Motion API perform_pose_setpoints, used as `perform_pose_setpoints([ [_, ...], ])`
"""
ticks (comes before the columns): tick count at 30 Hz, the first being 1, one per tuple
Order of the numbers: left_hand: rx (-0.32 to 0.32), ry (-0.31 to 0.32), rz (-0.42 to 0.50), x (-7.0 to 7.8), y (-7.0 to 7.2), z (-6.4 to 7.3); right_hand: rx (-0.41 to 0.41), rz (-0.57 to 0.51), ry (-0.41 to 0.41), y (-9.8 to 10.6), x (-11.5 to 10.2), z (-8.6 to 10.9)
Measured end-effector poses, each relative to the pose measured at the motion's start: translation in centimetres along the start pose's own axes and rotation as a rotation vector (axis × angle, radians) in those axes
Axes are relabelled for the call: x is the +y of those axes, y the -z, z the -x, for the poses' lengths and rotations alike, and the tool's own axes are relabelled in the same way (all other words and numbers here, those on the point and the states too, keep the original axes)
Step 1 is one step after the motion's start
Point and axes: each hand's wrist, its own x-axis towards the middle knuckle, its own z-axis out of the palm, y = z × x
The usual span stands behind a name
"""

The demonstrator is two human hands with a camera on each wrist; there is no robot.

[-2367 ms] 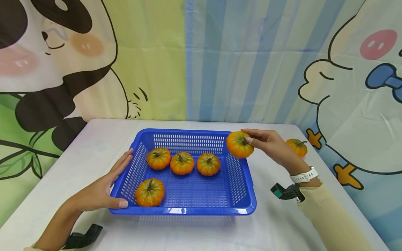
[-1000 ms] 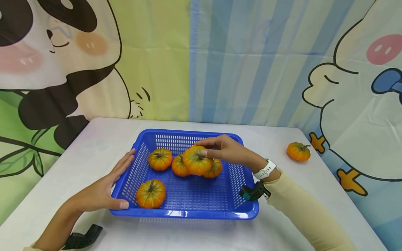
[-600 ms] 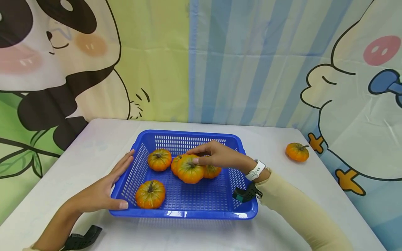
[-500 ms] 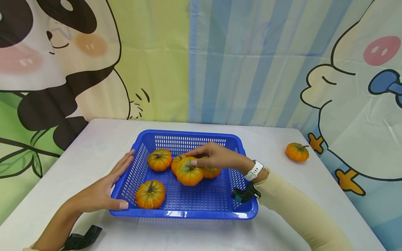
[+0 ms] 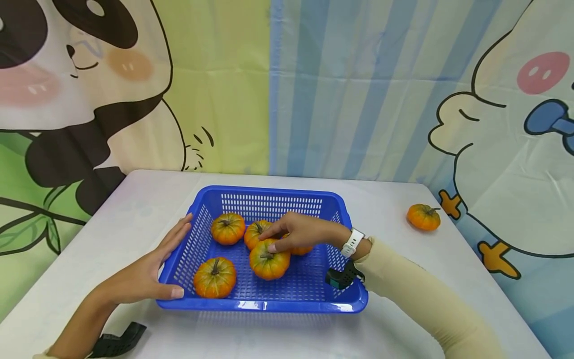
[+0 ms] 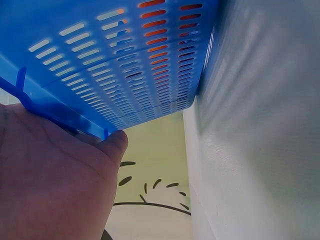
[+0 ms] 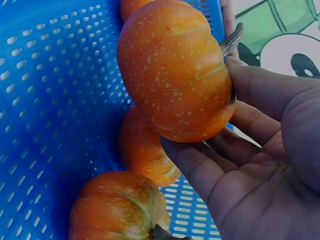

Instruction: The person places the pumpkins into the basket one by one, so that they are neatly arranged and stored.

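Between the thumb and fingers of my right hand [image 5: 299, 232] a small orange pumpkin [image 5: 269, 265] is pinched, low inside the blue basket [image 5: 264, 304]. The right wrist view shows that pumpkin [image 7: 175, 72] with its brown stem by the thumb; I cannot tell whether it touches the basket floor. My left hand [image 5: 139, 274] lies at the basket's front left corner, fingers stretched along the left rim and thumb on the front rim. In the basket also sit a back left pumpkin [image 5: 227, 229], a middle one, a front left pumpkin [image 5: 215, 278] and one partly hidden behind my right hand.
Apart from the basket, another pumpkin [image 5: 423, 217] lies at the right side of the white table [image 5: 394, 209]. A cartoon-printed curtain [image 5: 350, 89] hangs behind the table. Dark straps sit on both wrists, and a white watch [image 5: 353, 243] on the right.
My right hand has carried the pumpkin from the basket's right edge leftward over the others, then down and toward me. The left hand and the basket have stayed in place.
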Motion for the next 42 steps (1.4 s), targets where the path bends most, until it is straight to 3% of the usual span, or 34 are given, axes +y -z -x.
perform_pose_setpoints([
  [9, 0.003, -0.006, -0.007, 0.1, 0.0, 0.0, -0.021, 0.042, -0.027, -0.6, 0.1, -0.6],
  [16, 0.001, -0.010, 0.001, 0.1, 0.0, 0.0, -0.095, 0.006, -0.042, -1.2, 0.5, -0.8],
  [21, 0.009, 0.013, 0.013, -0.3, 0.0, 0.0, -0.120, 0.078, -0.089, -1.3, 0.9, -0.6],
  [26, 0.010, 0.013, 0.013, -0.3, 0.0, 0.0, -0.094, 0.113, -0.119, -1.1, 1.0, -0.3],
  [35, 0.001, -0.015, 0.020, 0.2, 0.0, 0.0, -0.021, -0.129, -0.255, -1.5, 1.2, -0.1],
  [38, -0.001, -0.017, 0.019, 0.2, 0.0, 0.0, -0.019, -0.152, -0.255, -1.6, 1.3, -0.2],
  [42, 0.000, -0.013, 0.022, 0.1, -0.1, 0.0, -0.057, -0.091, -0.220, -1.6, 1.3, -0.3],
])
